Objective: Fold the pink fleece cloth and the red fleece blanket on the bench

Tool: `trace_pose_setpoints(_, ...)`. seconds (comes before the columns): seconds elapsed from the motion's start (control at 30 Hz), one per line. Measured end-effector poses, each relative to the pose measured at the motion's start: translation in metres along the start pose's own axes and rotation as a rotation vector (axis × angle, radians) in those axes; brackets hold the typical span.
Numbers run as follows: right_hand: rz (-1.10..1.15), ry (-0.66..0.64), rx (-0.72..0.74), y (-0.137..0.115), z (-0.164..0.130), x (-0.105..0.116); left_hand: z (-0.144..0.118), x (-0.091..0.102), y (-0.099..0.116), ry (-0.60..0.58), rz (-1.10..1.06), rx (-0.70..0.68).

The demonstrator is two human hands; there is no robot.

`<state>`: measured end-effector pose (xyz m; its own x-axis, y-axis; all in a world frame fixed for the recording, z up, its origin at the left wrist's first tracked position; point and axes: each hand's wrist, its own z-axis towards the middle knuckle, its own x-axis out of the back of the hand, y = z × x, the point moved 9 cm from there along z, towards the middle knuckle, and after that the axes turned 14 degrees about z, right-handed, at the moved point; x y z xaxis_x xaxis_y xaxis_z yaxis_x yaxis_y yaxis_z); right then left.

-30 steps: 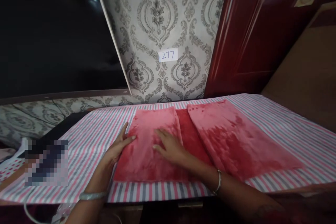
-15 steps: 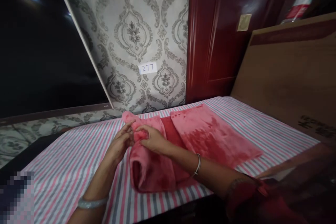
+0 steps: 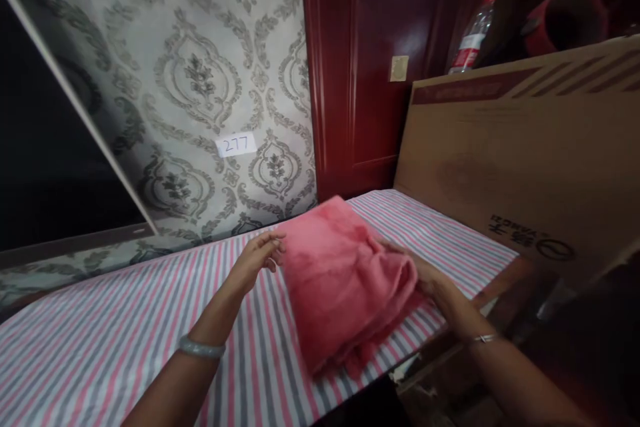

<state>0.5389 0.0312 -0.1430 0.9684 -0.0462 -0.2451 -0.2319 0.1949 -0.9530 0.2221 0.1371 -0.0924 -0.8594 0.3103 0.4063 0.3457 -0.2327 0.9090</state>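
A pink plush blanket (image 3: 335, 273) lies folded in a thick bundle on the striped sheet (image 3: 200, 320), its layered edges loose toward the front right. At its left edge is my left hand (image 3: 260, 257), open with the fingers loosely bent; the fingertips are close to the cloth, and I cannot tell if they touch it. My right hand (image 3: 420, 270) is at the blanket's right side, closed on a bunched fold that hides part of its fingers. A pale bangle (image 3: 203, 347) circles my left wrist, and a thin silver bracelet (image 3: 484, 338) my right.
A large cardboard box (image 3: 520, 153) stands along the right side, with a plastic bottle (image 3: 470, 43) and a red round object (image 3: 565, 20) behind its top edge. A dark screen (image 3: 55, 140) is at the left. Patterned wallpaper (image 3: 200, 80) and a red door (image 3: 370, 80) stand behind.
The right part of the blanket has been folded over to the left, covering the rolled part. My right hand has moved from the left end to the right side. The view has turned right.
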Motion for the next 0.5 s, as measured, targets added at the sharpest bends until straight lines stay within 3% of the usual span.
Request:
trace_pose_setpoints(0.07, 0.116, -0.007, -0.127, 0.023, -0.012, 0.02, 0.022, -0.021, -0.008, -0.064, 0.134, 0.015)
trace_pose_setpoints(0.17, 0.172, -0.009, -0.205, 0.037, -0.016, 0.033, 0.06, -0.038, -0.012, -0.047, 0.273, 0.003)
trace_pose_setpoints(0.33, -0.171, -0.055, -0.03, 0.026, -0.01, 0.039, 0.129, -0.06, 0.001, 0.042, 0.506, -0.085)
trace_pose_setpoints(0.5, -0.366, -0.08, 0.056, 0.035, -0.018, 0.047, 0.182, -0.109, 0.003, -0.065, 0.632, -0.116)
